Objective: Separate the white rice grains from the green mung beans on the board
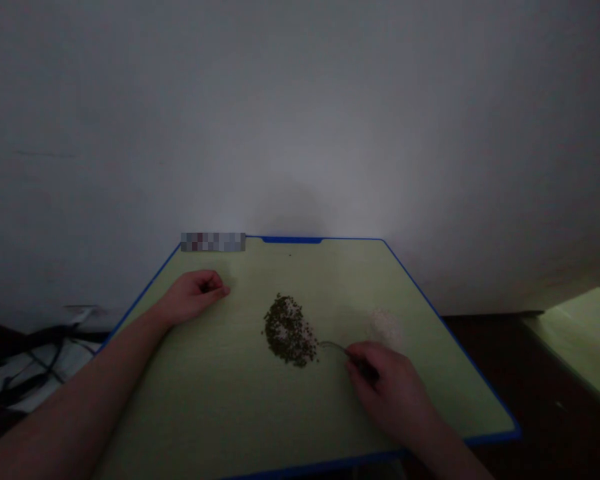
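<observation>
A pile of small dark green grains mixed with pale ones (289,331) lies in the middle of a light green table (240,407) with a blue edge. My right hand (387,390) is closed around a thin metal tool, perhaps a spoon (333,346), whose tip reaches the pile's right edge. A faint small heap of white grains (384,325) lies just beyond my right hand. My left hand (197,291) rests on the table to the left of the pile, fingers curled into a loose fist, nothing visible in it.
A plain grey wall rises right behind the table. Dark cables (25,373) lie on the floor at the left. Another light green table (587,333) shows at the right edge, across a dark gap. The scene is dim.
</observation>
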Available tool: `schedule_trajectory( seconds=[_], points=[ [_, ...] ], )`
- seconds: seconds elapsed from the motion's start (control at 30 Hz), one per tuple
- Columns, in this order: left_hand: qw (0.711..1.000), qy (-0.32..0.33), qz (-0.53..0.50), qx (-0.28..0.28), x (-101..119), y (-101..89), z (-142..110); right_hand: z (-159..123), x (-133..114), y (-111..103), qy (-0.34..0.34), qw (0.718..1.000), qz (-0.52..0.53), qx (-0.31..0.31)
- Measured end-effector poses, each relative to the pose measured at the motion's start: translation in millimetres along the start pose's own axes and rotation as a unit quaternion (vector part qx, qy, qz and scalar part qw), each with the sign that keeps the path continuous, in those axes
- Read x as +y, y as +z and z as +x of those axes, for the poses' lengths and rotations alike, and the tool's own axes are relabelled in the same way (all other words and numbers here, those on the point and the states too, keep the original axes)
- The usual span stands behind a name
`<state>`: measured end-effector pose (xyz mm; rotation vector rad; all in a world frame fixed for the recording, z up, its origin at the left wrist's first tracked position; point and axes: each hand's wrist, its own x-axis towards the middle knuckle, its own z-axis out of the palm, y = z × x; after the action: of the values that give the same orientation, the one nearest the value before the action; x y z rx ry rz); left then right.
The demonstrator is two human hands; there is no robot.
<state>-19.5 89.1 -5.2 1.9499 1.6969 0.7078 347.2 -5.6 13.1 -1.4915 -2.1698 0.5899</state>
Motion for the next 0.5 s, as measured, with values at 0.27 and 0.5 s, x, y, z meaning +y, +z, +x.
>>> schedule_trajectory(
  seconds=[0.27, 0.5],
  points=[
    [1.000, 0.001, -0.007, -0.002, -2.9, 1.6, 1.1, 2.4, 5.2, -0.4, 0.030, 0.999, -0.033, 0.029],
    [1.000, 0.004, -0.018, -0.012, -5.3, 1.3, 1.8, 3.5, 1.8, 1.6, 0.005, 1.000, -0.022, 0.017]
  ],
)
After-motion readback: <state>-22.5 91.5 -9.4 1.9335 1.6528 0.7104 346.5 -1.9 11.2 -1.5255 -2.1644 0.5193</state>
